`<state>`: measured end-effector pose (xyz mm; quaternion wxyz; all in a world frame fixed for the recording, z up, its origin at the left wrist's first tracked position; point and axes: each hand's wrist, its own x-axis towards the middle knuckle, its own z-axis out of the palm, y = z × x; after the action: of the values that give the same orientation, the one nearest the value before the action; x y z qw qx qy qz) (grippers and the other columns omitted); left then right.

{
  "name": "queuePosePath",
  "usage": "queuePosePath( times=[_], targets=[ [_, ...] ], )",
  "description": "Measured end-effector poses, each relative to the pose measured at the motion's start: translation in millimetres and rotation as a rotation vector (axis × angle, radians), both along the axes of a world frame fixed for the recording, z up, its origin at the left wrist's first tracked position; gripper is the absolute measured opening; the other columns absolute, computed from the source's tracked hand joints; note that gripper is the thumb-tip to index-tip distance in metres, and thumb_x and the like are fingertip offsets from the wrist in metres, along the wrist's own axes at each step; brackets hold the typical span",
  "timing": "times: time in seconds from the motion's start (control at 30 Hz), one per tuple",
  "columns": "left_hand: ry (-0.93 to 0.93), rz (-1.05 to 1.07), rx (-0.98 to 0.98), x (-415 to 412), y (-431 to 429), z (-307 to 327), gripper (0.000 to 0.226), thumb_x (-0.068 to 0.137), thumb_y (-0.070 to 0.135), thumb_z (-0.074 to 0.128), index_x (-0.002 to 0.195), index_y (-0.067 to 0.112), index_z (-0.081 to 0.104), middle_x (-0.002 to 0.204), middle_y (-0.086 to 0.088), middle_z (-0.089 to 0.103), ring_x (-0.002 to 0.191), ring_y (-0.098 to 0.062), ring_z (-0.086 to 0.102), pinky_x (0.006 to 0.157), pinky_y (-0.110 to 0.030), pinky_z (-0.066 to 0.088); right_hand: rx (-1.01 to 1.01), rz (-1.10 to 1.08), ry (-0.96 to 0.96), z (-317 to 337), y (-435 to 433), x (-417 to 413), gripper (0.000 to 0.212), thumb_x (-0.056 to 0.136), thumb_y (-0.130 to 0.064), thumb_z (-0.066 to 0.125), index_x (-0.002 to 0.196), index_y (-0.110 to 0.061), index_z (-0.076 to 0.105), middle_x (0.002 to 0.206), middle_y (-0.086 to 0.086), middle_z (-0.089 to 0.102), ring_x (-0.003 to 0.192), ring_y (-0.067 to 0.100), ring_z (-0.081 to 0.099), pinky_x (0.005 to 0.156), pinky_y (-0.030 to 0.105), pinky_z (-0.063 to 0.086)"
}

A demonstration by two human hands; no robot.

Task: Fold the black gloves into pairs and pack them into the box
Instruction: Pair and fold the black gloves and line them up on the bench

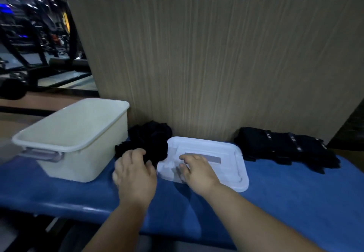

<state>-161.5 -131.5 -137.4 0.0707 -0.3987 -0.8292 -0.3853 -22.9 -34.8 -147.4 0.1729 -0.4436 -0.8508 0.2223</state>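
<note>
Dim, soft feed, wide-angle bend at the edges.
I'm seeing low indoor light, the white lid (226, 173) the brightest patch at lower centre, while the loose black gloves (151, 139) read as one dark mass without detail. The left hand (134, 173) is smeared with motion blur along its left edge; the right hand (197, 171) drops a soft shadow beneath it. Upper left is out of focus, with streaked blue and white lights, and straight lines bow toward the corners.

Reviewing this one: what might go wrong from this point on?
1. The left hand grips a tangled heap of black gloves; it may drag out several at once, perhaps mismatched.
2. The right hand rests on the loose lid, which abuts the heap; it could slide on the blue table.
</note>
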Motion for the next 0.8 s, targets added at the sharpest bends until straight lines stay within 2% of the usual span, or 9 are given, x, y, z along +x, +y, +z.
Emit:
queuePosePath(
  times=[0.1,0.2,0.3,0.4,0.47,0.53,0.67,0.73,0.8],
  targets=[
    [-0.185,0.102,-0.125,-22,-7,-2,0.044,0.091,0.025,0.055,0.131,0.014,0.041,0.137,-0.013,0.040,0.128,-0.034,0.032,0.103,-0.048,0.027,-0.042,0.044,-0.015,-2,-8,-22,0.040,0.102,-0.036,0.037,0.139,-0.025,0.045,0.136,0.003,0.048,0.132,0.020,0.032,0.110,0.030,0.029],
    [-0.344,0.046,-0.239,-32,-8,-8,0.053,0.094,0.031,0.052,0.138,0.011,0.029,0.143,-0.017,0.031,0.129,-0.037,0.031,0.102,-0.047,0.032,-0.053,0.089,-0.046,-3,-16,-41,0.040,0.101,-0.038,0.038,0.139,-0.027,0.047,0.136,0.003,0.049,0.130,0.022,0.032,0.109,0.030,0.029],
    [-0.493,-0.068,-0.229,-32,-7,-11,0.051,0.096,0.025,0.050,0.137,0.008,0.026,0.134,-0.020,0.039,0.117,-0.038,0.044,0.088,-0.042,0.042,-0.003,0.127,-0.162,-5,-20,-54,0.043,0.100,-0.044,0.038,0.140,-0.029,0.047,0.141,0.000,0.044,0.132,0.022,0.030,0.109,0.033,0.025],
    [-0.557,-0.137,-0.206,-29,-5,-9,0.048,0.096,0.018,0.050,0.135,0.009,0.025,0.121,-0.017,0.047,0.091,-0.025,0.051,0.071,-0.032,0.041,-0.009,0.114,-0.180,-6,-21,-62,0.045,0.100,-0.046,0.039,0.141,-0.029,0.046,0.144,-0.001,0.041,0.134,0.021,0.028,0.108,0.034,0.024],
    [-0.605,-0.187,-0.180,-27,-4,-6,0.044,0.095,0.014,0.049,0.133,0.009,0.027,0.098,-0.007,0.053,0.075,-0.015,0.050,0.059,-0.029,0.041,-0.025,0.101,-0.139,-7,-20,-62,0.044,0.098,-0.045,0.044,0.138,-0.027,0.048,0.140,0.000,0.045,0.132,0.021,0.031,0.108,0.033,0.027],
    [-0.645,-0.226,-0.177,-26,-4,-5,0.040,0.095,0.015,0.050,0.130,0.012,0.032,0.084,0.001,0.051,0.072,-0.012,0.051,0.063,-0.031,0.046,-0.052,0.085,-0.080,-9,-19,-57,0.041,0.096,-0.042,0.050,0.133,-0.025,0.051,0.133,0.000,0.050,0.128,0.020,0.035,0.107,0.033,0.032],
    [-0.697,-0.321,-0.175,-16,-4,5,0.030,0.093,0.014,0.053,0.121,0.016,0.042,0.090,-0.002,0.058,0.081,-0.015,0.058,0.073,-0.031,0.049,-0.176,0.060,0.137,-8,-21,-38,0.010,0.092,-0.031,0.059,0.100,-0.026,0.054,0.094,-0.009,0.057,0.096,0.015,0.054,0.082,0.025,0.042],
    [-0.693,-0.385,-0.175,-6,-3,12,0.025,0.092,0.011,0.053,0.115,0.018,0.047,0.096,-0.004,0.062,0.088,-0.017,0.060,0.076,-0.030,0.049,-0.239,0.041,0.243,-4,-22,-25,0.011,0.091,-0.026,0.060,0.089,-0.027,0.049,0.082,-0.012,0.056,0.080,0.010,0.053,0.072,0.022,0.041],
    [-0.670,-0.453,-0.191,6,-1,18,0.023,0.090,0.011,0.054,0.110,0.022,0.051,0.100,-0.003,0.063,0.092,-0.016,0.060,0.079,-0.029,0.048,-0.346,0.022,0.377,0,-23,-9,0.013,0.090,-0.022,0.061,0.085,-0.028,0.050,0.081,-0.012,0.057,0.076,0.006,0.052,0.073,0.020,0.042]
  ],
)
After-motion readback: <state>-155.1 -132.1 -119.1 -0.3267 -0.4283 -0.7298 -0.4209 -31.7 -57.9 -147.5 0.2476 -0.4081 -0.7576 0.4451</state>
